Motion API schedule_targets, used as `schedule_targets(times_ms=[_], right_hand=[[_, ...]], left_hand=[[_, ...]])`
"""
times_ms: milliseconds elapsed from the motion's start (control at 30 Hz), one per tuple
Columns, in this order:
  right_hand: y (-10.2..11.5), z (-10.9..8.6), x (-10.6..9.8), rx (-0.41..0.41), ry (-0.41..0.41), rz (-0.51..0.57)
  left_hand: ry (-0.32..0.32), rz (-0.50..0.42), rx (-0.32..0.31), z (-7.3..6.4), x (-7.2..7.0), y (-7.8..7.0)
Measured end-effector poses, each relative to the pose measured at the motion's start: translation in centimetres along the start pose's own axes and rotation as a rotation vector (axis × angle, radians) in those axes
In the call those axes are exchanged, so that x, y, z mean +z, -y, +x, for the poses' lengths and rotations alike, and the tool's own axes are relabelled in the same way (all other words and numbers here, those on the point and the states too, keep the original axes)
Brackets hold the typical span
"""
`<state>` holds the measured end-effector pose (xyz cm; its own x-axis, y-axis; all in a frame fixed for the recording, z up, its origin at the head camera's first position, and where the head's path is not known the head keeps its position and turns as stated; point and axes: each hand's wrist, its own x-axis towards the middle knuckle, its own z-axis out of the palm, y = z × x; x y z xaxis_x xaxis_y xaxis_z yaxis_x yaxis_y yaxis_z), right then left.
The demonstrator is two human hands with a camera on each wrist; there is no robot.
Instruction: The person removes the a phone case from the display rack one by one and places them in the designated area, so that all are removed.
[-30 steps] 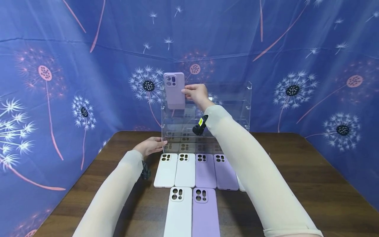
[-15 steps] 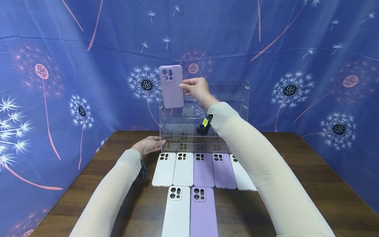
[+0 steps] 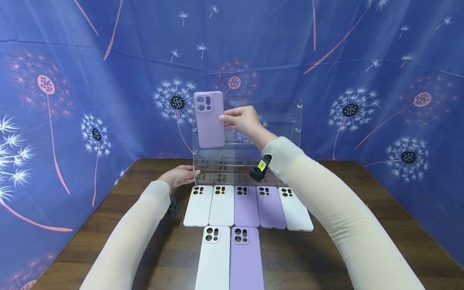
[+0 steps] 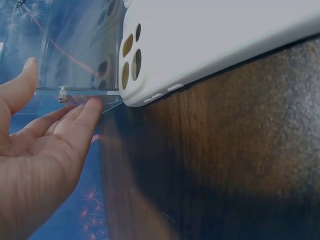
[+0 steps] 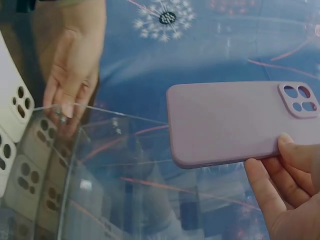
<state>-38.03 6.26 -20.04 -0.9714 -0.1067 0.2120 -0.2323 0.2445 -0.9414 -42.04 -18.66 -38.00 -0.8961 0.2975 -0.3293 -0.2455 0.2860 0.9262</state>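
Note:
My right hand [image 3: 244, 121] pinches a light purple phone case [image 3: 210, 121] by its right edge, thumb in front. The case stands upright, camera cutouts at the top, in front of the upper left part of a clear acrylic display rack [image 3: 270, 137]. In the right wrist view the purple case [image 5: 225, 125] shows its back, with the fingers along its long edge. Low at the rack's left side, my left hand [image 3: 180, 176] rests with extended fingers against the side panel. The left wrist view shows this hand's fingertips [image 4: 92, 107] at the panel's edge.
Before the rack lies a row of white and purple cases, including a white case [image 3: 198, 206] and a purple case [image 3: 271, 207]. Nearer me lie another white case [image 3: 214, 257] and purple case [image 3: 246, 257]. A blue dandelion-print cloth [image 3: 145, 52] hangs behind the wooden table [image 3: 156, 241].
The right hand first lifts the purple case a little off the rack's upper part, then brings it lower and nearer. The left hand stays at the rack's side.

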Motion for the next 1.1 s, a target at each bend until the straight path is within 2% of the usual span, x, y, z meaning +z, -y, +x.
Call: schedule_targets(times_ms=[367,667,900,1100], right_hand=[[-2.4,-2.8,-0.8,0.039,0.06,0.042],[-5.7,-4.3,-2.2,0.082,0.074,0.061],[-7.6,-5.9,-3.4,0.129,0.086,0.015],[-8.9,-7.1,-4.5,0.172,0.074,0.024]], left_hand=[[0.018,-0.012,-0.017,0.0,0.1,0.1],[0.028,0.002,-0.044,-0.1,0.0,-0.1],[0.048,0.025,-0.03,0.0,0.2,-0.3],[0.079,0.062,0.002,-0.2,-0.1,-0.5]])
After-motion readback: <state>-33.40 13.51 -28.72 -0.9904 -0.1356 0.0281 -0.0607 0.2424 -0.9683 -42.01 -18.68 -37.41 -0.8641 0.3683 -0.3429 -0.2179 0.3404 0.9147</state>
